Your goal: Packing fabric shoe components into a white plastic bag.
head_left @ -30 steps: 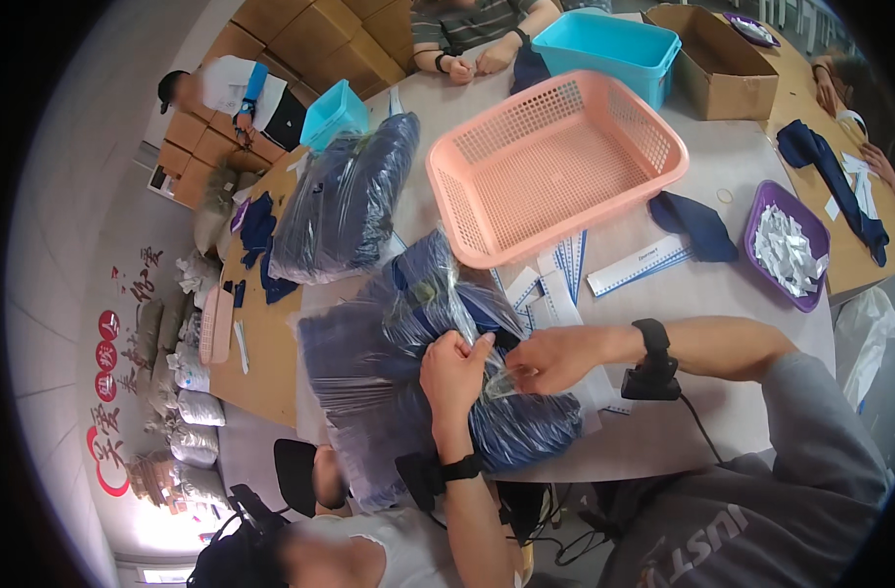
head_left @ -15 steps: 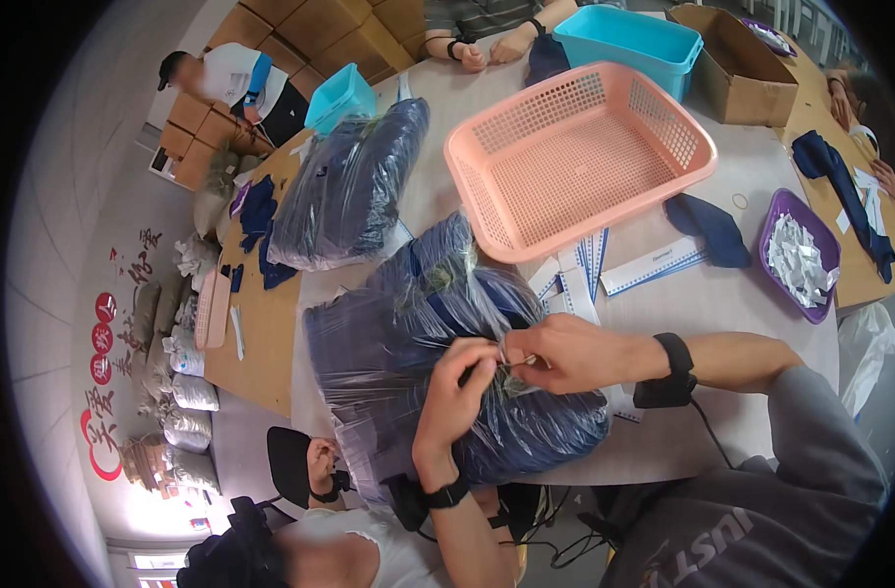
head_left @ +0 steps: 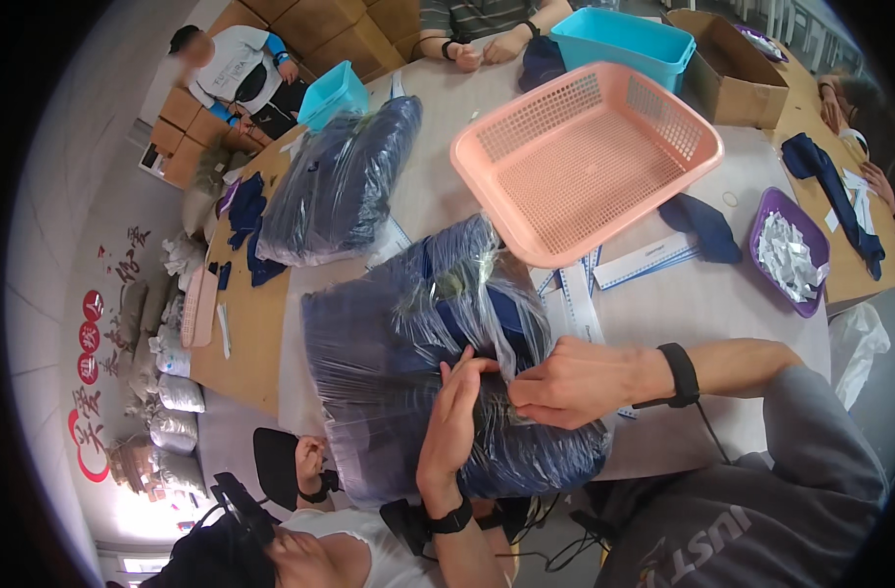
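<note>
A bundle of dark navy fabric wrapped in clear plastic [head_left: 369, 372] lies on the table in front of me. My left hand [head_left: 452, 416] rests on top of it, fingers stretched out toward the gathered plastic in the middle. Just right of them, my right hand [head_left: 565, 384] is closed, pinching a twisted strip of the clear plastic film [head_left: 504, 353]. Its fingertips are partly hidden by the back of the hand. Behind the bundle stands a pink perforated basket [head_left: 604, 235], its near-left edge close to the wrapped fabric.
Another wrapped navy bundle [head_left: 345, 181] lies far left. Paper strips [head_left: 648, 263], a navy cloth piece [head_left: 702, 223] and a purple tray of white scraps [head_left: 810, 294] sit on the right. Behind are a blue bin [head_left: 624, 54] and cardboard box [head_left: 742, 88]. Co-workers surround the table.
My hands, earlier pinched together over the bundle, are now slightly apart. The left fingers have straightened onto the plastic; the right hand has turned and lowered. The far-left person has turned.
</note>
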### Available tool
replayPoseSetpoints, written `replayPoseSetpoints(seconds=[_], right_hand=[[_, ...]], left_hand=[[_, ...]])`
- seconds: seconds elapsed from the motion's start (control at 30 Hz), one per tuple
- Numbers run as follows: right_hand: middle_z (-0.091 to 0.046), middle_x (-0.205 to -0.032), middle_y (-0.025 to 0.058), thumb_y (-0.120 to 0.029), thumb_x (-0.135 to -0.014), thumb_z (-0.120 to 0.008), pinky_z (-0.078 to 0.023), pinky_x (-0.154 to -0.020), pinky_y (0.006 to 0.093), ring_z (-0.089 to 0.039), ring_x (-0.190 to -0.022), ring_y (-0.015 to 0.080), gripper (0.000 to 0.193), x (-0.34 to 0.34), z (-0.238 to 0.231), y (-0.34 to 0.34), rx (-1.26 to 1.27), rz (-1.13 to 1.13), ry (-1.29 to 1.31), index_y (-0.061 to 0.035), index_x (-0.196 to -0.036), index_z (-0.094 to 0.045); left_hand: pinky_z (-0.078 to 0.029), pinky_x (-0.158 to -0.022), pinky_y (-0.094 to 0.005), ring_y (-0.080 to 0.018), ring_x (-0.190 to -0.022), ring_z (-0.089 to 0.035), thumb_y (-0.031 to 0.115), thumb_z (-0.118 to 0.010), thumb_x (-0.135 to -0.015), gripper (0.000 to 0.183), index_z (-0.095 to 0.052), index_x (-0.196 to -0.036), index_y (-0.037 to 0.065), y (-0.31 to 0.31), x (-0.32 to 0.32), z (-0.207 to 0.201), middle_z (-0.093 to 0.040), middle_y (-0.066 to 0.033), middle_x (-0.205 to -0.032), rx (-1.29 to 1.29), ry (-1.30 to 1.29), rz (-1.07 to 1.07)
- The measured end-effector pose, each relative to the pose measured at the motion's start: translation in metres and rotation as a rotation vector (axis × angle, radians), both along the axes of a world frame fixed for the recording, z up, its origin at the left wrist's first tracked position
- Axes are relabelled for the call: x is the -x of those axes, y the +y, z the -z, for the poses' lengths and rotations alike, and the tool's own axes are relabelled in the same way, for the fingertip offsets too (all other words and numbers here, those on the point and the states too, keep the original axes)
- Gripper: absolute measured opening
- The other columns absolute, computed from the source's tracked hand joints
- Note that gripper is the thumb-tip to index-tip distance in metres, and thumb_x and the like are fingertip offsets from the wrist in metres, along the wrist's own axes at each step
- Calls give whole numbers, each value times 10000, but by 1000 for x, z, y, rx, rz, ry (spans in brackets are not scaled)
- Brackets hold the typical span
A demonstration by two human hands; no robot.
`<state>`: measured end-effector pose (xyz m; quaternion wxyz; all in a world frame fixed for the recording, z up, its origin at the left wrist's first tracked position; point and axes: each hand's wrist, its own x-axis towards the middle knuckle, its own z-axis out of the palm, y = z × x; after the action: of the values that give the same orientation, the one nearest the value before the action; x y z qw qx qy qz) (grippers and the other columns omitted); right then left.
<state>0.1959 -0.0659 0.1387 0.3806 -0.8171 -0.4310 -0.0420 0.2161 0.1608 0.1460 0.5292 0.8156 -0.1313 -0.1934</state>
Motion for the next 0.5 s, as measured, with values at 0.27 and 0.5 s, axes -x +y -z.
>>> replayPoseSetpoints(seconds=[0.27, 0.5], right_hand=[[-628, -621, 170, -373, -894, -662, -526, -552, 463, -659, -617, 388, 375, 10, -17, -7, 289, 209, 172, -6, -823, -638], [-612, -589, 203, -371, -920, -579, -527, -571, 498, -639, -583, 417, 438, 13, -3, -12, 186, 278, 227, -14, -676, -652]], left_hand=[[-439, -904, -467, -340, -898, -629, 467, -776, -803, 459, -647, -798, 27, -58, -8, -9, -692, -137, -896, -827, -532, -98], [-481, -654, -501, -416, -760, -642, 368, -726, -855, 397, -584, -708, 27, -59, -33, -16, -656, -167, -758, -725, -434, -170]])
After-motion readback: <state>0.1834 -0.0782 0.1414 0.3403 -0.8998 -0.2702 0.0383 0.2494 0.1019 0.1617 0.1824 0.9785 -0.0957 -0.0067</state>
